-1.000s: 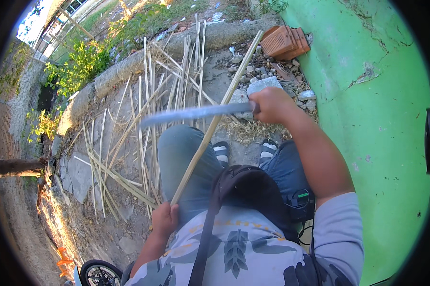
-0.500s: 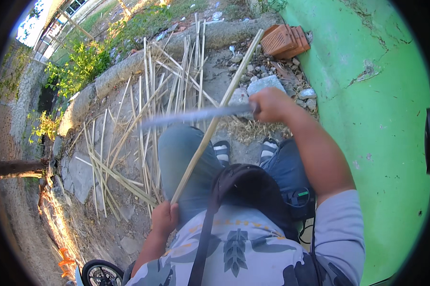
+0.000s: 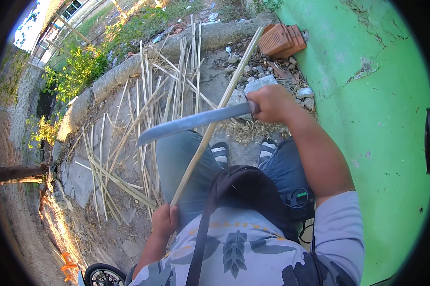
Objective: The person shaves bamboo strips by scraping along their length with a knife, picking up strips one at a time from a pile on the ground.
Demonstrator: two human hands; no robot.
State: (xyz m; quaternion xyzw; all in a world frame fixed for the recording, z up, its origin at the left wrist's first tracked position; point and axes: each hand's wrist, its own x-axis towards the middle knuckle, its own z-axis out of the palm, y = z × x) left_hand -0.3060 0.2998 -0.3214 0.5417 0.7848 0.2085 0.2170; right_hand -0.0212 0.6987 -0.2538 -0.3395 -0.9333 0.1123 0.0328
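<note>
My right hand (image 3: 272, 103) is closed round the handle of a machete (image 3: 191, 125), whose long grey blade points left and lies across a pale bamboo strip (image 3: 224, 99). Whether the blade touches the strip I cannot tell. My left hand (image 3: 164, 220) grips the lower end of that strip beside my left thigh. From there the strip slants up and away to the right, its far end near a stack of terracotta tiles. Many similar loose strips (image 3: 176, 88) lie on the ground ahead and to the left, some crossing one another.
A green wall (image 3: 362, 143) runs along my right. Terracotta tiles (image 3: 281, 40) and rubble (image 3: 258, 71) lie at its foot. A low concrete kerb (image 3: 114, 76) bounds the ground ahead. A dark bag (image 3: 248, 190) rests at my lap. At the lower left stands a wheel (image 3: 104, 276).
The machete blade, blurred earlier, is now sharp and its tip sits slightly lower and to the left. Both hands keep their grips, and the strip stays almost in place.
</note>
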